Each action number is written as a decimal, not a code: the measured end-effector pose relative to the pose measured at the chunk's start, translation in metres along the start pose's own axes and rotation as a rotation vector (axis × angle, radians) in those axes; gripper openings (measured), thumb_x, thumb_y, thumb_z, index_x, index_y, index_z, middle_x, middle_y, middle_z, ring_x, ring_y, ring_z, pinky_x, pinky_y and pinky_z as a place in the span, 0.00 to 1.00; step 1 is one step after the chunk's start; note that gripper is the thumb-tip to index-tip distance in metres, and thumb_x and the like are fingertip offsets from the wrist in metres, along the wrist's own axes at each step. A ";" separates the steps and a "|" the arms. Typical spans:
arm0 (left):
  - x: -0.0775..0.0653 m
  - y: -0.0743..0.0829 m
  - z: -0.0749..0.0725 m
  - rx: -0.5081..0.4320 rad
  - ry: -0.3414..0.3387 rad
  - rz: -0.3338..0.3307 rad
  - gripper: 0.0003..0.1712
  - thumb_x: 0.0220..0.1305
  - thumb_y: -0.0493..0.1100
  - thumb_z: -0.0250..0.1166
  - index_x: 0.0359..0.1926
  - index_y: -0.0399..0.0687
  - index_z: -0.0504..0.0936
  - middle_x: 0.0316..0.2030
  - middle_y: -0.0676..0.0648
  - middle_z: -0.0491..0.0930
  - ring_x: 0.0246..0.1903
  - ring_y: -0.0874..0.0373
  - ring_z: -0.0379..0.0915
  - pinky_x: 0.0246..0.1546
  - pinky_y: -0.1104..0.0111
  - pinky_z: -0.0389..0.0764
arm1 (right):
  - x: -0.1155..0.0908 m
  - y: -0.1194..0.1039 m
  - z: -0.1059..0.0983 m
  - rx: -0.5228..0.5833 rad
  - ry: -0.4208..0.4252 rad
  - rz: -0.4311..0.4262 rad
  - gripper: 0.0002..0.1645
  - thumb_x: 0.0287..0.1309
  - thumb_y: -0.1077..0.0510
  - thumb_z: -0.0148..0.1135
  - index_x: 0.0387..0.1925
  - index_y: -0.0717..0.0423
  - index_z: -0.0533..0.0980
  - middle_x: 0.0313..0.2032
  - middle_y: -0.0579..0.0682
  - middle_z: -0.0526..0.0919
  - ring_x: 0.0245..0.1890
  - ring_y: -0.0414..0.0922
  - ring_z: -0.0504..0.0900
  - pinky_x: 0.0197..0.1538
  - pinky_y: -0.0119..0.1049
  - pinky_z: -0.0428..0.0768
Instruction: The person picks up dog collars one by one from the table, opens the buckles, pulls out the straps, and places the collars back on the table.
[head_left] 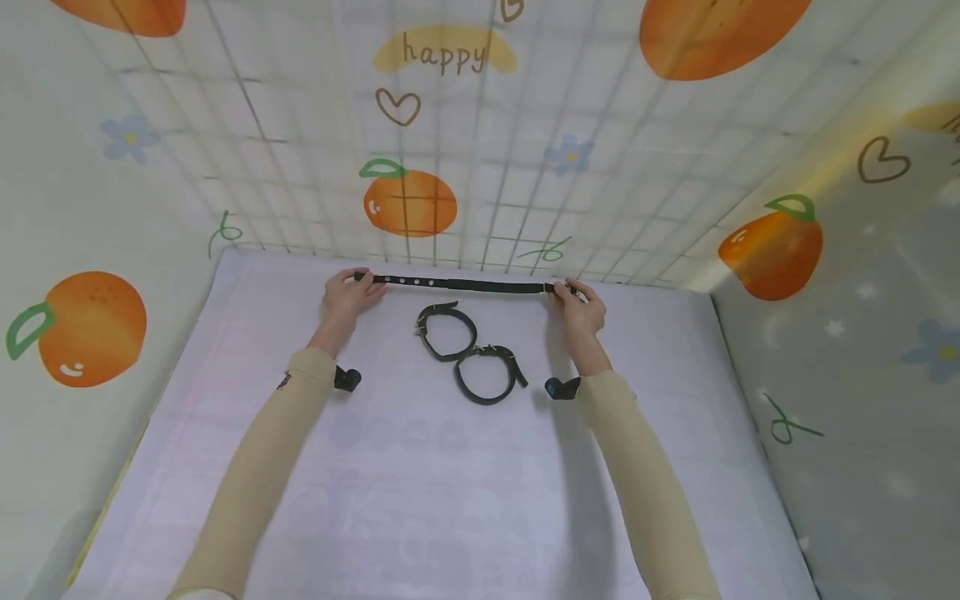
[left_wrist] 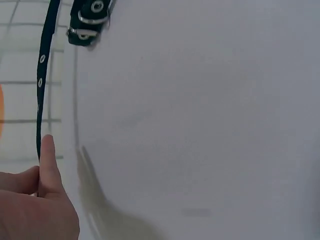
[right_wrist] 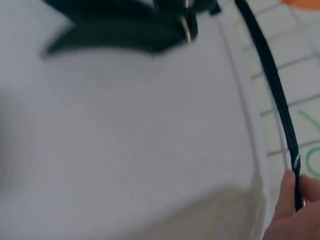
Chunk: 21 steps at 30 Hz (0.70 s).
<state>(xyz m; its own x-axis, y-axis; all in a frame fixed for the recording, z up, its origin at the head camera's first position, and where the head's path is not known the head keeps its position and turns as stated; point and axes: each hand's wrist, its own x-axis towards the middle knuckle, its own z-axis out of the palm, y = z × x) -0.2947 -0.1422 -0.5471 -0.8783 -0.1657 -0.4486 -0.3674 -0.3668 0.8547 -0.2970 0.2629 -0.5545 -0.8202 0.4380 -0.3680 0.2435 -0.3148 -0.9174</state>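
A black collar-like strap point(head_left: 480, 286) with metal eyelets is stretched out straight near the back of the white table. My left hand point(head_left: 349, 296) pinches its holed end between thumb and fingers; the left wrist view shows the strap point(left_wrist: 42, 75) running up from that hand point(left_wrist: 37, 205). At the other end, beside the metal fitting, my right hand point(head_left: 582, 315) pinches it, also seen as the right hand point(right_wrist: 295, 210) in the right wrist view. Two buckled black collars lie in loops in front of the strap, the left collar point(head_left: 475, 333) touching the right collar point(head_left: 486, 403).
Behind the table point(head_left: 420, 500) rises a wire grid point(head_left: 487, 217) covered by a sheet printed with oranges. A similar printed sheet point(head_left: 862, 467) hangs at the right side, and another point(head_left: 67, 450) at the left. Small dark cameras sit at both wrists.
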 end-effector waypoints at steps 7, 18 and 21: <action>0.015 -0.004 0.004 0.100 0.045 0.034 0.26 0.78 0.34 0.63 0.73 0.33 0.74 0.66 0.25 0.79 0.63 0.39 0.84 0.64 0.59 0.87 | 0.014 -0.001 0.009 -0.050 0.031 -0.025 0.30 0.64 0.68 0.75 0.66 0.65 0.79 0.54 0.51 0.85 0.59 0.49 0.91 0.64 0.36 0.88; 0.035 -0.021 0.004 0.268 0.111 0.134 0.21 0.74 0.36 0.69 0.64 0.32 0.82 0.57 0.26 0.86 0.41 0.52 0.95 0.46 0.67 0.92 | 0.038 0.011 0.007 -0.251 0.102 -0.078 0.22 0.61 0.63 0.79 0.57 0.59 0.86 0.41 0.46 0.85 0.36 0.39 0.91 0.49 0.29 0.91; 0.041 -0.025 0.002 0.366 0.118 0.185 0.18 0.73 0.36 0.71 0.59 0.31 0.85 0.50 0.27 0.89 0.27 0.60 0.92 0.36 0.71 0.92 | 0.044 0.013 0.003 -0.401 0.098 -0.124 0.20 0.62 0.59 0.79 0.56 0.57 0.87 0.36 0.43 0.83 0.28 0.35 0.87 0.38 0.25 0.89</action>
<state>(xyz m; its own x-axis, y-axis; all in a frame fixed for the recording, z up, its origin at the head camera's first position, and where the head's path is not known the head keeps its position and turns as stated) -0.3224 -0.1380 -0.5867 -0.9061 -0.3100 -0.2880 -0.3104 0.0242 0.9503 -0.3310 0.2756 -0.5820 -0.8077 0.5359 -0.2461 0.3441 0.0894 -0.9347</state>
